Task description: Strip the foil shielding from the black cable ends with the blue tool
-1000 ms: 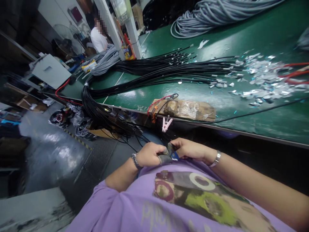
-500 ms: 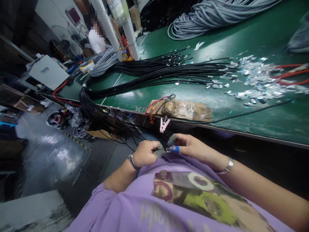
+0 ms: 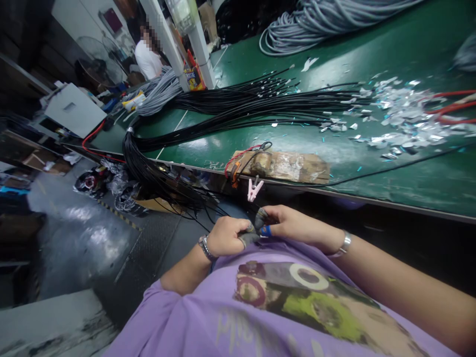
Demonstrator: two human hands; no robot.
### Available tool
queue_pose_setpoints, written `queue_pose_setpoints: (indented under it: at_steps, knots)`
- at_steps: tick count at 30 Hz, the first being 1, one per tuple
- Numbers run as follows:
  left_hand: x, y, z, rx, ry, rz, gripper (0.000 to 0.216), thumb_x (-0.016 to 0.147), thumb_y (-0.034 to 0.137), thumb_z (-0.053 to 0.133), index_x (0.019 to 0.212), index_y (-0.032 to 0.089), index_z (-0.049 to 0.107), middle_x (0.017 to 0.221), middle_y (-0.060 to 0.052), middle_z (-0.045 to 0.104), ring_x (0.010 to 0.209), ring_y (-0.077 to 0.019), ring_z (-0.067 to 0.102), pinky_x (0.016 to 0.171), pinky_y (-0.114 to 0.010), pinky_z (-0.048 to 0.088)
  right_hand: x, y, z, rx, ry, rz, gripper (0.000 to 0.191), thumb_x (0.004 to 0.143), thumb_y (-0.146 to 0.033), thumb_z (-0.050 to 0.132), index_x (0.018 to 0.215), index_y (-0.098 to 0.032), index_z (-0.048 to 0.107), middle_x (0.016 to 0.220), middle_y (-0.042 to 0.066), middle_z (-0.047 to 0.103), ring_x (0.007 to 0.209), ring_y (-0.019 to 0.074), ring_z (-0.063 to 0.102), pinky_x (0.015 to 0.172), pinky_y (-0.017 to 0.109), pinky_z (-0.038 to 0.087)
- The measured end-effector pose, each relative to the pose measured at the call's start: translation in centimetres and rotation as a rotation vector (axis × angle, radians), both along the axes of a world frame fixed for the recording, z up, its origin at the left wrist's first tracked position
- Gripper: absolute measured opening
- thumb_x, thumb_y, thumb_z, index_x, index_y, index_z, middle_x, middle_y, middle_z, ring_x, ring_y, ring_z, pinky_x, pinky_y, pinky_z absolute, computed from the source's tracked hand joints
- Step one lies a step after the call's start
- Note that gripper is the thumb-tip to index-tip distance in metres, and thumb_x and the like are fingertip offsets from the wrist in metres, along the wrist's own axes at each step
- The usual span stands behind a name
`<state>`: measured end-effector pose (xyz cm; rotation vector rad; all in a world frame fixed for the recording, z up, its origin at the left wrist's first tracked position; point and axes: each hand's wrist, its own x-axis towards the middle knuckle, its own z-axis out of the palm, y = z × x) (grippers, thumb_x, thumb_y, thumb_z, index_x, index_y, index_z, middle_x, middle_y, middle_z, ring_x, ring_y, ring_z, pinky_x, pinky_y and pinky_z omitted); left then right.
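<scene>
My left hand [image 3: 227, 236], with a watch at the wrist and grey finger covers, is closed in front of my shirt, its thumb and finger pinched on a thin black cable. Most of that cable is hidden by the fingers. My right hand [image 3: 280, 221], with a grey fingertip cover and blue tape on one finger, pinches at the cable's end right beside the left fingertips. Other black cables [image 3: 167, 181] hang over the table edge towards my left hand. Just beyond my hands, a pink clothes peg [image 3: 255, 189] sits at the table edge by a wooden block [image 3: 290, 166].
On the green table [image 3: 208, 151] lie a black cable bundle [image 3: 223, 119], scattered foil scraps [image 3: 405, 119], a red cord [image 3: 451, 119] and a grey cable coil [image 3: 308, 29]. A white machine [image 3: 76, 110] stands at the far left. A person [image 3: 147, 59] is in the background.
My right hand has moved slightly left, closer to my left hand, and its fingertips now meet the left ones. The left hand has barely moved. The view has shifted a little.
</scene>
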<state>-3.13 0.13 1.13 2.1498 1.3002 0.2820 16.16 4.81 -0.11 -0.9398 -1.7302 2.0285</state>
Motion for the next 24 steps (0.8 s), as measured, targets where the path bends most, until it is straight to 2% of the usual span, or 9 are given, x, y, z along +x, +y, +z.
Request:
queue_pose_setpoints:
  at_steps: [8,15,19,24]
  knots:
    - [0.0,-0.1,0.0,0.039,0.036,-0.052,0.019,0.079,0.03,0.055,0.066,0.018,0.06,0.059,0.002,0.058,0.054,-0.0093,0.046,0.054,-0.021,0.031,-0.6,-0.5,-0.7,-0.047,0.023,-0.031,0.023,0.061,-0.034,0.067,0.068,-0.018,0.052,0.064,-0.004,0.052,0.062,0.0116,0.046,0.058,0.026,0.04]
    - [-0.2,-0.2,-0.1,0.13,0.065,-0.053,0.016,0.079,0.026,0.053,0.066,0.019,0.059,0.06,0.0,0.061,0.056,-0.011,0.052,0.054,-0.023,0.031,-0.4,-0.5,-0.4,-0.072,-0.017,-0.208,0.031,0.057,-0.041,0.073,0.068,-0.019,0.054,0.063,-0.004,0.053,0.059,0.0118,0.047,0.059,0.027,0.041]
    - [-0.2,-0.1,-0.1,0.15,0.042,-0.058,0.015,0.078,0.025,0.055,0.064,0.018,0.058,0.059,0.0,0.06,0.055,-0.0107,0.051,0.054,-0.023,0.031,0.6,-0.2,0.2,-0.083,-0.017,-0.137,0.033,0.059,-0.043,0.074,0.066,-0.018,0.055,0.062,-0.004,0.055,0.059,0.0116,0.047,0.058,0.026,0.04]
    - [-0.1,-0.1,-0.2,0.119,0.077,-0.057,0.013,0.077,0.024,0.055,0.066,0.019,0.059,0.06,0.001,0.061,0.055,-0.0105,0.051,0.054,-0.023,0.031,0.5,-0.1,-0.2,-0.07,-0.008,-0.03,0.028,0.058,-0.036,0.074,0.07,-0.017,0.056,0.067,-0.003,0.058,0.064,0.0136,0.051,0.062,0.028,0.043]
